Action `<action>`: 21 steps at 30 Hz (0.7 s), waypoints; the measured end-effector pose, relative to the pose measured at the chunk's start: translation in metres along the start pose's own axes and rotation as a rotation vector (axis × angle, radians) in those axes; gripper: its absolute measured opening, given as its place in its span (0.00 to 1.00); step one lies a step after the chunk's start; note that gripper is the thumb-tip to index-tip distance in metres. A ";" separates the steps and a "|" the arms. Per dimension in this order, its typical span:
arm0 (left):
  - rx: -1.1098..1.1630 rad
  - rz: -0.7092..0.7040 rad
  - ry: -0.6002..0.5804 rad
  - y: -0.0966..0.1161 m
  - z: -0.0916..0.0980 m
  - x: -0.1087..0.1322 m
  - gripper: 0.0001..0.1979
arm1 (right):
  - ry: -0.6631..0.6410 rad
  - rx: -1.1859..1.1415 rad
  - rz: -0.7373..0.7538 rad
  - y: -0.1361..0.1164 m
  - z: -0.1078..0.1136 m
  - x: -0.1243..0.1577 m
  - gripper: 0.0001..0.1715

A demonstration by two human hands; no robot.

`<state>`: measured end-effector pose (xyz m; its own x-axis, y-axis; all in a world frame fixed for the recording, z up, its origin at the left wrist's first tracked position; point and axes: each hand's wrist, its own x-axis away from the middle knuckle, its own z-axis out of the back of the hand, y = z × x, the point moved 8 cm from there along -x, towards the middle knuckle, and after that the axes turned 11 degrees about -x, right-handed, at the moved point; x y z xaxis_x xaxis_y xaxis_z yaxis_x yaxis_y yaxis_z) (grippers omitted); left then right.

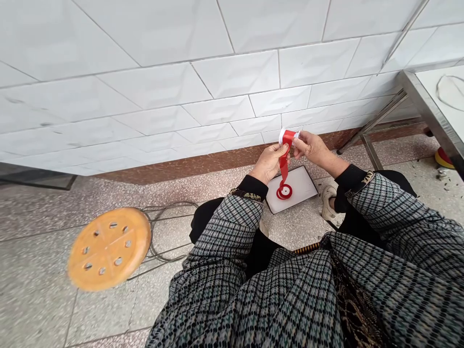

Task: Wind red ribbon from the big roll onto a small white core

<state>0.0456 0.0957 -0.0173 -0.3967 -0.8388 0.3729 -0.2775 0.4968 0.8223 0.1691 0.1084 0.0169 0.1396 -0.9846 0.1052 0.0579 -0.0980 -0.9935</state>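
Note:
In front of me is a white spool-like cylinder (pixel 281 136) with a band of red ribbon (pixel 284 169) around it. My left hand (pixel 268 162) grips it from the left, the thumb pressing on the ribbon. At the right end, the fingers of my right hand (pixel 311 147) are closed on the cylinder's edge. A tail of the ribbon hangs below my hands toward a flat red ribbon roll (pixel 280 194) with a white centre. That roll lies on a white rectangular board (pixel 302 192) with dark edges, down on the floor.
To the left stands a round orange stool (pixel 108 249) with holes in its seat and thin metal legs. A metal-framed table (pixel 431 113) is at the right, with a red and yellow object (pixel 444 158) beneath. The tiled wall (pixel 235 113) rises close ahead.

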 end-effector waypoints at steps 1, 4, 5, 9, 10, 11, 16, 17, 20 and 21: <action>0.013 -0.014 -0.002 0.000 -0.001 -0.001 0.14 | 0.007 -0.032 -0.016 0.001 0.000 0.000 0.18; 0.028 -0.081 0.005 0.001 -0.004 -0.002 0.17 | 0.037 -0.163 -0.070 0.001 -0.001 0.000 0.20; 0.019 -0.105 0.021 0.001 -0.004 -0.003 0.18 | 0.046 -0.207 -0.092 0.000 -0.002 0.001 0.21; -0.056 -0.175 0.103 0.000 -0.002 -0.005 0.20 | 0.065 -0.343 -0.199 0.000 -0.007 0.005 0.25; -0.078 -0.182 0.122 0.000 -0.001 -0.005 0.20 | 0.074 -0.372 -0.222 0.000 -0.008 0.006 0.26; -0.099 -0.185 0.142 -0.001 0.000 -0.005 0.20 | 0.082 -0.400 -0.241 0.000 -0.009 0.007 0.26; -0.182 -0.215 0.255 0.001 0.005 -0.003 0.22 | 0.111 -0.533 -0.310 0.001 -0.012 0.011 0.25; -0.198 -0.232 0.284 0.002 0.007 -0.002 0.22 | 0.112 -0.559 -0.323 0.001 -0.013 0.012 0.24; -0.257 -0.304 0.362 0.006 0.012 -0.001 0.24 | 0.112 -0.626 -0.362 0.002 -0.014 0.013 0.24; -0.277 -0.330 0.384 0.007 0.013 -0.001 0.24 | 0.114 -0.643 -0.373 0.003 -0.014 0.014 0.23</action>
<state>0.0323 0.1031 -0.0172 0.0329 -0.9858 0.1644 -0.0730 0.1617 0.9841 0.1574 0.0925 0.0148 0.1184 -0.8751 0.4692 -0.5122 -0.4586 -0.7262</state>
